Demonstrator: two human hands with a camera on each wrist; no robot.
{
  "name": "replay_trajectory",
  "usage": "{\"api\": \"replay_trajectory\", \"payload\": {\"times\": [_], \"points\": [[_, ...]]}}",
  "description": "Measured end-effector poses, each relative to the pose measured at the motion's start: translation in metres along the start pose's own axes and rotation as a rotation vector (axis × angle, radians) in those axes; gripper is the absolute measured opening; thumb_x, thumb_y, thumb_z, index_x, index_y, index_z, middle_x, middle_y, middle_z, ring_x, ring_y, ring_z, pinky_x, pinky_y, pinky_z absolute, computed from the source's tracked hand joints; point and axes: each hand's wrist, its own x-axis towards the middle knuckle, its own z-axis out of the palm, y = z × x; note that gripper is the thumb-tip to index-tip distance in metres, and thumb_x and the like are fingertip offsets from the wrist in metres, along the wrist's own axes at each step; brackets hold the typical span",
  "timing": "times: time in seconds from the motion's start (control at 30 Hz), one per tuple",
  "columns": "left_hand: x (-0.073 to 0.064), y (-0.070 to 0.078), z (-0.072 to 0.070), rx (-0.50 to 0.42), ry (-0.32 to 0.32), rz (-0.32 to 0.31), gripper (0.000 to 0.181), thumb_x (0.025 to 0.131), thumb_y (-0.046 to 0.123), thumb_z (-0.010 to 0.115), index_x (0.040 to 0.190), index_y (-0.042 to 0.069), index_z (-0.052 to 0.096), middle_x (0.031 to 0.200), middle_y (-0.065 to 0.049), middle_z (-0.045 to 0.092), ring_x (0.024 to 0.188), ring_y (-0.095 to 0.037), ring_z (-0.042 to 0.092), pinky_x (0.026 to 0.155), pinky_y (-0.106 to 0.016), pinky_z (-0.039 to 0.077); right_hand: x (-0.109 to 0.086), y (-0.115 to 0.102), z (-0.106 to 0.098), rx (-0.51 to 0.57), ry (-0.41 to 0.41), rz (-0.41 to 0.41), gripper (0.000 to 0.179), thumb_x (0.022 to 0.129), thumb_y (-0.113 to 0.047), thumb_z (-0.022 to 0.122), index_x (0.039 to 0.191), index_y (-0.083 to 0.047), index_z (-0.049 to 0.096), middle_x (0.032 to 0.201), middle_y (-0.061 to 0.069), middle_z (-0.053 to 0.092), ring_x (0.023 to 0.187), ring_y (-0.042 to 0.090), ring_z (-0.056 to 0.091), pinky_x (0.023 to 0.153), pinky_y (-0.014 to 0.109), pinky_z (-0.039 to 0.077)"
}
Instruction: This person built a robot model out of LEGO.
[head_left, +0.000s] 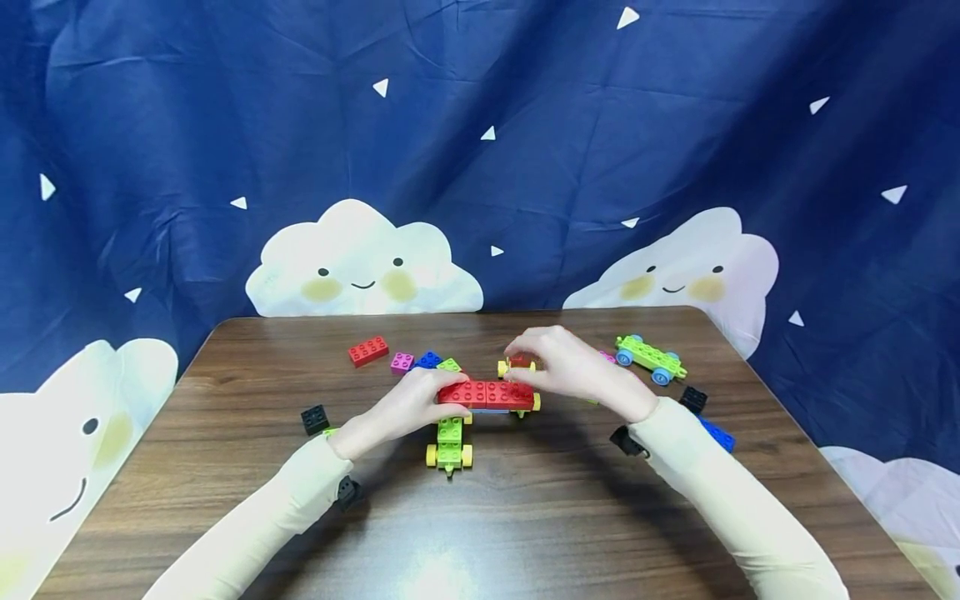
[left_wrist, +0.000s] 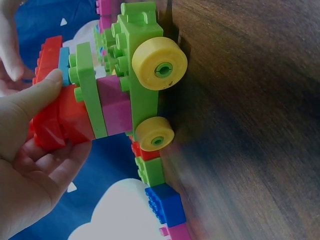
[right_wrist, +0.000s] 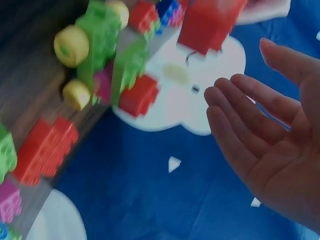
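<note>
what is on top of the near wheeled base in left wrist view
A pink brick beside bare studs, with a green brick and red bricks above. The base is hidden where the pink brick sits.

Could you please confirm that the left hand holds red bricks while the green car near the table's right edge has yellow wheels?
Not quite: in the head view, that green car has blue wheels, not yellow; the left hand does hold red bricks.

Blue curtain (head_left: 547, 192) behind, smiling white clouds (head_left: 363, 258), white triangles (head_left: 627, 17), brown wooden tabletop (head_left: 225, 400), blue-wheeled green base (head_left: 648, 356) near its right edge
</note>
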Motion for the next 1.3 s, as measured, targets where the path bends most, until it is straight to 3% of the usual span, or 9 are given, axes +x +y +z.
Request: {"api": "replay_trajectory", "payload": {"times": [0.17, 0.3, 0.5, 0.8, 1.03, 1.3], "points": [[-0.001, 0.000, 0.000, 0.008, 0.007, 0.011, 0.043, 0.082, 0.035, 0.080, 0.114, 0.009, 0.070, 0.078, 0.006, 0.064, 0.066, -0.005, 0.045, 0.058, -0.016, 0.034, 0.001, 0.028, -0.004, 0.016, 0.022, 0.080, 0.024, 0.087, -0.020, 0.076, 0.105, -0.003, 0.074, 0.098, 0.009, 0.076, 0.082, 0.019, 0.067, 0.077, 0.037, 0.057], [-0.002, -0.001, 0.002, 0.007, 0.015, 0.018, 0.043, 0.082, 0.034, 0.080, 0.115, 0.008, 0.070, 0.079, 0.005, 0.065, 0.066, -0.005, 0.046, 0.058, -0.016, 0.035, 0.002, 0.047, 0.002, 0.047, -0.056, 0.151, 0.029, 0.086, -0.019, 0.076, 0.109, -0.002, 0.073, 0.103, 0.011, 0.075, 0.083, 0.020, 0.066, 0.080, 0.039, 0.057], [-0.003, -0.002, 0.004, -0.001, 0.023, 0.027, 0.042, 0.082, 0.035, 0.080, 0.115, 0.009, 0.070, 0.082, 0.005, 0.067, 0.068, -0.006, 0.047, 0.060, -0.016, 0.037, 0.003, 0.061, 0.013, 0.056, -0.144, 0.221, 0.036, 0.087, -0.021, 0.075, 0.116, 0.000, 0.069, 0.111, 0.016, 0.073, 0.098, 0.030, 0.067, 0.090, 0.044, 0.055], [-0.002, -0.001, 0.004, -0.002, 0.024, 0.013, 0.044, 0.082, 0.035, 0.080, 0.116, 0.009, 0.070, 0.081, 0.006, 0.066, 0.067, -0.005, 0.046, 0.058, -0.016, 0.036, 0.007, 0.070, 0.022, 0.042, -0.133, 0.181, 0.035, 0.086, -0.021, 0.076, 0.114, 0.000, 0.070, 0.109, 0.016, 0.073, 0.095, 0.029, 0.068, 0.087, 0.042, 0.055], [-0.002, -0.002, 0.003, -0.005, 0.018, 0.009, 0.042, 0.083, 0.034, 0.079, 0.117, 0.010, 0.070, 0.087, 0.004, 0.070, 0.070, -0.006, 0.049, 0.061, -0.016, 0.038, 0.007, 0.072, 0.025, 0.045, -0.138, 0.180, 0.032, 0.087, -0.020, 0.076, 0.112, -0.001, 0.071, 0.108, 0.014, 0.074, 0.095, 0.028, 0.069, 0.086, 0.041, 0.056], [-0.001, -0.001, 0.002, -0.003, 0.009, -0.009, 0.044, 0.082, 0.036, 0.080, 0.117, 0.011, 0.070, 0.082, 0.006, 0.066, 0.068, -0.006, 0.047, 0.058, -0.016, 0.035, 0.004, 0.072, 0.026, 0.063, -0.140, 0.181, 0.031, 0.086, -0.021, 0.076, 0.111, -0.003, 0.072, 0.107, 0.012, 0.074, 0.093, 0.025, 0.069, 0.085, 0.040, 0.056]]}}
